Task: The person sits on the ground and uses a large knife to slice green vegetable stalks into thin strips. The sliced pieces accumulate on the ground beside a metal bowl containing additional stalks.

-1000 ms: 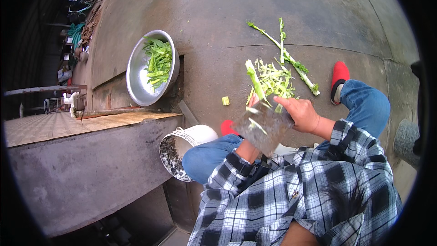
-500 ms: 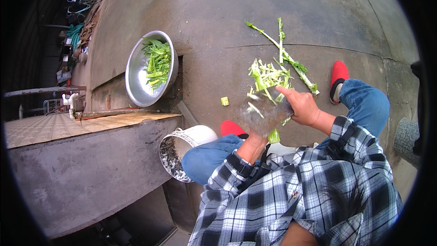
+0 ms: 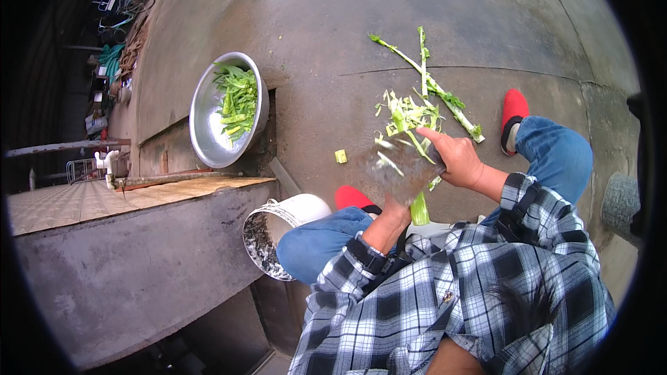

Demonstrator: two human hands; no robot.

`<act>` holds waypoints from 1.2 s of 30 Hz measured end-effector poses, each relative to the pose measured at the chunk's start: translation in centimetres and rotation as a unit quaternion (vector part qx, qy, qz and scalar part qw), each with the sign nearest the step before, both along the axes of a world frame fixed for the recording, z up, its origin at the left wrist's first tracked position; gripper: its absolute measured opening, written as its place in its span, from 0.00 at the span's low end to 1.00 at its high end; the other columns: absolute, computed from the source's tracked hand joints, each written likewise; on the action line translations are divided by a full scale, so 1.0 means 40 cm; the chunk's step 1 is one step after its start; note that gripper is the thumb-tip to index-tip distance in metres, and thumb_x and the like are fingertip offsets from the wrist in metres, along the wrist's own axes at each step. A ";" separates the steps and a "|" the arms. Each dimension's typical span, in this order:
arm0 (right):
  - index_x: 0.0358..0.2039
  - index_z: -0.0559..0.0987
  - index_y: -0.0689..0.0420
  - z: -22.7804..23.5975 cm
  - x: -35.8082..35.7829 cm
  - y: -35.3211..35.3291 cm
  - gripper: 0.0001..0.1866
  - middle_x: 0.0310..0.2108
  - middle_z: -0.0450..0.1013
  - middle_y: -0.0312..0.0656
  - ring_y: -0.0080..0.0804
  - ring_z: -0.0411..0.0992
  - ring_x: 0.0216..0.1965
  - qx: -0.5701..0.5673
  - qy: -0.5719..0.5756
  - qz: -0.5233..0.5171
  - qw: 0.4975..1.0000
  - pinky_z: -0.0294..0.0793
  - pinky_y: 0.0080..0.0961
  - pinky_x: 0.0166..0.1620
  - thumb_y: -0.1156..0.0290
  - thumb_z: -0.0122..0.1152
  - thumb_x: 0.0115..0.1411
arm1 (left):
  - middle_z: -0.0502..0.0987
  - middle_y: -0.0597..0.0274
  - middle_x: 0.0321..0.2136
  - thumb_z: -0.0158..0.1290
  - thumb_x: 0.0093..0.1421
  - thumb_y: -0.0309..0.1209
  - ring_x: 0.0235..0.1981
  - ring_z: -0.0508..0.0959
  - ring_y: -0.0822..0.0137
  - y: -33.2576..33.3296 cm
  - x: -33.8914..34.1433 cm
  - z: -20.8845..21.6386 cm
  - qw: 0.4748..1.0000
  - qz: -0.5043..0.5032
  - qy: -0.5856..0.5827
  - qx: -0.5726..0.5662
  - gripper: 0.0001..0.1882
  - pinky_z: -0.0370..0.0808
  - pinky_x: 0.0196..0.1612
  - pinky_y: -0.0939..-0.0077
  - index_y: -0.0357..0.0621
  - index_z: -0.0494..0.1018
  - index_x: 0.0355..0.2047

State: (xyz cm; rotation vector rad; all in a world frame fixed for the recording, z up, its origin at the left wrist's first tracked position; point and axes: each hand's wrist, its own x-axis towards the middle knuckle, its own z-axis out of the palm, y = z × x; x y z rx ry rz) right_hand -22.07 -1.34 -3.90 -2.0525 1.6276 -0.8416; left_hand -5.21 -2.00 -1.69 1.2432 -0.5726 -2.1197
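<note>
My right hand (image 3: 457, 158) is closed on the handle end of a cleaver (image 3: 410, 175), whose broad dark blade lies flat and blurred over my left hand. Pale green peel strips cling to the blade. From under it, near my left wrist, pokes the end of a green vegetable stalk (image 3: 420, 210), which looks like stem lettuce. My left hand (image 3: 394, 215) appears closed around this stalk, though the blade covers its fingers. Just beyond the blade, peelings (image 3: 410, 110) are heaped on the floor. Two longer leafy-tipped stalks (image 3: 439, 90) lie crossed farther off.
A metal basin (image 3: 198, 114) with cut green leaves (image 3: 238, 101) stands at the left. Close to my left knee a white bucket (image 3: 306, 208) tilts. A small green chunk (image 3: 340, 156) rests on the concrete floor. A concrete ledge (image 3: 139, 250) runs along the lower left.
The stalk's near end shows slightly lower beside my left wrist. The cleaver and both hands have shifted only a little; the whole view has moved slightly.
</note>
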 end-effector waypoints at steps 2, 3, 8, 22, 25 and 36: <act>0.57 0.61 0.51 0.002 0.001 0.001 0.42 0.33 0.73 0.46 0.45 0.74 0.30 -0.001 -0.002 -0.005 1.000 0.73 0.37 0.30 0.76 0.64 0.37 | 0.71 0.59 0.45 0.50 0.60 0.34 0.44 0.73 0.65 0.002 0.000 -0.028 1.000 0.010 -0.017 0.000 0.19 0.74 0.47 0.71 0.41 0.64 0.50; 0.57 0.61 0.51 0.003 0.002 0.002 0.42 0.33 0.73 0.46 0.45 0.74 0.30 -0.015 -0.018 -0.008 1.000 0.73 0.37 0.30 0.76 0.64 0.37 | 0.71 0.59 0.44 0.50 0.60 0.34 0.42 0.74 0.66 0.004 0.001 -0.038 1.000 0.015 -0.005 -0.023 0.19 0.75 0.46 0.72 0.41 0.65 0.49; 0.56 0.62 0.51 -0.003 0.003 -0.002 0.40 0.31 0.73 0.46 0.44 0.74 0.28 -0.051 -0.025 -0.012 0.998 0.72 0.37 0.28 0.75 0.64 0.39 | 0.72 0.63 0.36 0.52 0.58 0.31 0.32 0.75 0.70 0.010 0.007 -0.058 0.998 -0.001 0.061 0.005 0.15 0.75 0.33 0.78 0.41 0.67 0.44; 0.57 0.65 0.40 0.009 0.005 -0.010 0.38 0.25 0.69 0.42 0.43 0.71 0.26 0.002 -0.013 -0.037 0.999 0.72 0.37 0.28 0.76 0.61 0.43 | 0.72 0.61 0.22 0.41 0.62 0.38 0.18 0.70 0.72 -0.015 -0.016 -0.038 0.999 -0.008 0.004 -0.048 0.14 0.68 0.20 0.80 0.39 0.69 0.36; 0.56 0.66 0.42 0.018 0.017 -0.009 0.36 0.33 0.74 0.44 0.44 0.74 0.32 -0.025 -0.098 -0.018 0.995 0.74 0.36 0.32 0.80 0.58 0.44 | 0.72 0.64 0.24 0.46 0.61 0.36 0.16 0.71 0.74 -0.052 -0.017 -0.034 0.998 0.032 0.005 -0.051 0.11 0.68 0.16 0.82 0.44 0.66 0.39; 0.49 0.70 0.63 0.002 -0.008 -0.030 0.18 0.22 0.72 0.45 0.21 0.67 0.22 0.071 -0.254 -0.165 0.950 0.67 0.21 0.28 0.75 0.55 0.57 | 0.68 0.67 0.19 0.40 0.65 0.45 0.13 0.68 0.77 -0.092 -0.007 -0.036 0.998 0.001 0.007 -0.065 0.19 0.67 0.12 0.85 0.43 0.65 0.45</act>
